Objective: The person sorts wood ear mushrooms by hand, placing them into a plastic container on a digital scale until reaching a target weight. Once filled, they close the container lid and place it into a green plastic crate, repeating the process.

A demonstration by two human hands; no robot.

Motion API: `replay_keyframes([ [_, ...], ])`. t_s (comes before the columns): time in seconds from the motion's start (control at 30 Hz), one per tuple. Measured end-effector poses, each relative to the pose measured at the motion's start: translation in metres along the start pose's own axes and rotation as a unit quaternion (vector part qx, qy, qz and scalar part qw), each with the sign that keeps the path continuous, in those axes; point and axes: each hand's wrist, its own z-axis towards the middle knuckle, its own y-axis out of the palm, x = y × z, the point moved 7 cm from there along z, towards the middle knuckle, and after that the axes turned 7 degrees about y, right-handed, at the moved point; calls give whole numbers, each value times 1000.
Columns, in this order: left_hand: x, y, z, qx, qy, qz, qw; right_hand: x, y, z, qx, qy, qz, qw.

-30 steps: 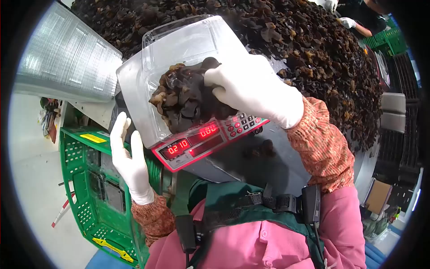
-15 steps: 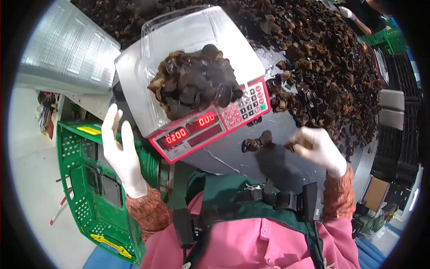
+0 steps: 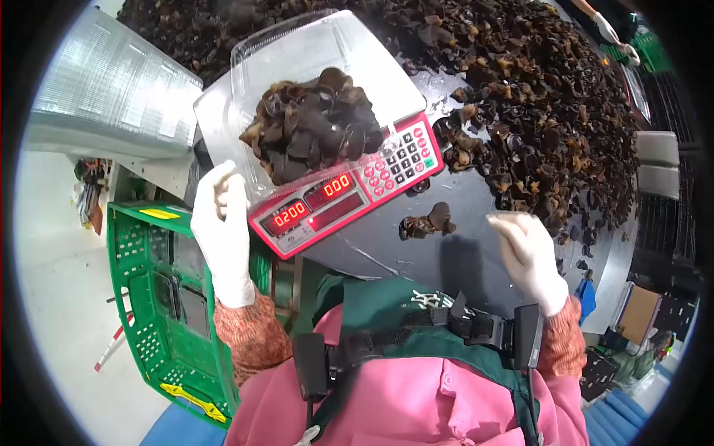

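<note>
A red and white digital scale (image 3: 375,175) carries a clear plastic box (image 3: 239,82) with a heap of dark wood ear mushrooms (image 3: 312,130) in it. Its lit display reads 0.200 and 0.00. My left hand (image 3: 225,230), in a white glove, is beside the box's near left corner with its fingers curled; I cannot make out whether they grip the rim. Over the grey table my right hand (image 3: 526,256), also gloved, has its fingers bent together, and nothing shows in them. A small clump of mushrooms (image 3: 429,221) lies between the scale and my right hand.
A large mound of mushrooms (image 3: 543,111) covers the table's back and right. Stacked clear boxes (image 3: 111,89) stand at the left, above a green crate (image 3: 137,297) holding dark flat items. Another person's gloved hand (image 3: 606,28) shows at the top right.
My left hand has moved toward the box's corner, and its spread fingers have curled. The mushroom piece in my right hand no longer shows. The other person's hand has come further in.
</note>
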Motion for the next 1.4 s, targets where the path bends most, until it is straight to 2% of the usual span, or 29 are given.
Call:
replay_keyframes([
  [0.03, 2, 1, -3, -7, -11, -27, 1000, -27, -10, 30, 102, -66, 37, 992],
  [0.17, -1, 1, -14, -54, -69, -59, 994, -103, 0, 116, 184, -247, 113, 945],
  [0.23, 0, 1, -19, -51, -91, -74, 992, -120, 13, 147, 172, -263, 90, 945],
  [0.3, -2, 3, -20, -41, -95, -101, 989, -117, 20, 173, 159, -271, 146, 938],
  [0.4, -5, 5, -18, -49, -132, -148, 979, -105, 11, 186, 145, -230, 265, 925],
  [0.43, -6, 6, -16, -56, -140, -153, 977, -96, 16, 190, 90, -164, 310, 932],
  [0.5, -8, 10, -13, -70, -157, -162, 972, -93, 13, 198, 139, -171, 227, 948],
  [0.6, -8, 12, -9, -72, -146, -148, 976, -117, 5, 206, 173, -221, 182, 942],
  [0.63, -8, 12, -10, -71, -145, -149, 976, -127, 11, 208, 152, -220, 208, 941],
  [0.73, -6, 11, -12, -66, -138, -149, 977, -157, 20, 213, 187, -262, 65, 945],
  [0.83, -4, 7, -12, -58, -130, -146, 979, -149, 8, 215, 236, -263, 135, 926],
  [0.9, -6, 4, -15, -52, -136, -143, 979, -128, -14, 208, 180, -190, 234, 936],
  [0.93, -5, 2, -15, -54, -118, -131, 983, -114, -18, 201, 150, -150, 322, 923],
  [1.0, -6, -1, -12, -48, -118, -131, 983, -77, -17, 175, 99, -79, 282, 951],
  [1.07, -9, -3, -9, -44, -119, -130, 983, -48, -3, 144, -15, 2, 338, 941],
  [1.1, -10, -5, -8, -35, -130, -160, 978, -37, 8, 128, -43, 3, 335, 941],
  [1.17, -8, -7, -5, -35, -125, -131, 983, -16, 37, 98, -116, 15, 277, 954],
  [1.4, -6, -5, -7, -53, -100, -98, 989, 4, 102, 51, -178, 74, 195, 962],
])
